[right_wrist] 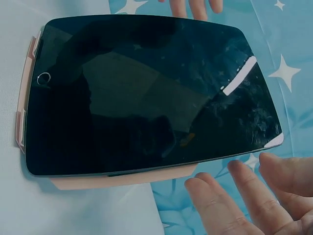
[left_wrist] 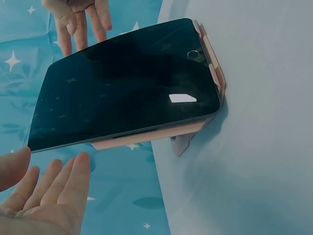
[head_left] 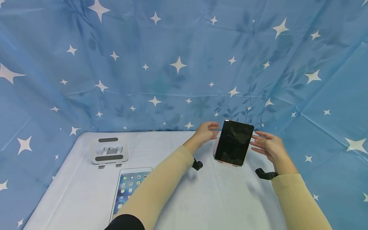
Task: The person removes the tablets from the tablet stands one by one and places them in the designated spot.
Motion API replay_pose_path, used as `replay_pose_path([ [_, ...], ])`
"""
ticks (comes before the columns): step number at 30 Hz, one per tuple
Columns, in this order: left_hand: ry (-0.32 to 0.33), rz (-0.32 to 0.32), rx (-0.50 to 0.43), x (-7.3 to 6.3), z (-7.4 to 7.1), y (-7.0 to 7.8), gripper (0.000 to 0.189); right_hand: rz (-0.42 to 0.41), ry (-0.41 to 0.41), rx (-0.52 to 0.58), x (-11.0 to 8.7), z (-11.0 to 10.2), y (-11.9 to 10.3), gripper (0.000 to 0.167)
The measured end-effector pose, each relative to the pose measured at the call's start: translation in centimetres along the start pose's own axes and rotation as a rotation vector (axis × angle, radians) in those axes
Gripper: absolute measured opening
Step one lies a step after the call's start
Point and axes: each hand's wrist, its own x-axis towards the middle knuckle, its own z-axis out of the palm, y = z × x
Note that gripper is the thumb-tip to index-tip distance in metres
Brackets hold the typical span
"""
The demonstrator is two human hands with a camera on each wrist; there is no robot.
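A black-screened tablet (head_left: pixel 234 143) leans upright on a pink tablet stand (left_wrist: pixel 161 134), whose lower lips (right_wrist: pixel 22 127) catch its bottom edge. On the tablet's left side is my left hand (head_left: pixel 204 134), fingers loosely spread, thumb tip right at the tablet's upper corner in the left wrist view. Opposite it, my right hand (head_left: pixel 268 146) has its fingers extended close beside the right edge. Neither hand grips the tablet. Both hands flank it in the right wrist view, where the right fingertips (right_wrist: pixel 195 183) lie just off its edge.
A white tablet stand (head_left: pixel 109 150) with grey pads lies folded at the table's back left. Nearer, a white tablet (head_left: pixel 126 185) with its home screen lit lies flat, partly behind my left sleeve. A blue starry curtain (head_left: pixel 178 80) hangs behind the white table (head_left: pixel 201 198).
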Motion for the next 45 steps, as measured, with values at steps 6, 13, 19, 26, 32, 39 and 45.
replay_pose_path([
  [6, 0.009, 0.015, 0.039, 0.4, 0.5, 0.3, 0.055, 0.011, 0.034, -0.008, 0.3, 0.6, -0.6, 0.07],
  [13, 0.015, 0.016, 0.066, 0.5, 1.0, 0.6, 0.06, 0.004, 0.04, 0.063, 0.2, 0.9, -1.1, 0.068],
  [19, 0.014, 0.031, 0.065, 0.4, 1.2, 0.6, 0.055, -0.016, 0.038, 0.102, 0.2, 0.9, -1.0, 0.07],
  [26, 0.044, 0.046, 0.053, 0.5, 1.5, 0.7, 0.053, -0.031, 0.071, 0.076, 0.0, 1.1, -0.7, 0.069],
  [32, 0.093, 0.05, -0.013, 0.3, 2.0, 0.5, 0.043, -0.042, 0.122, 0.113, -0.1, 1.3, -0.6, 0.051],
  [39, 0.167, 0.066, -0.042, 0.0, 2.6, 0.6, 0.027, -0.054, 0.163, 0.078, -0.1, 1.5, -0.6, 0.025],
  [45, 0.219, 0.056, -0.025, -0.5, 3.0, 0.9, 0.018, -0.074, 0.17, 0.048, -0.2, 1.7, -0.5, 0.022],
])
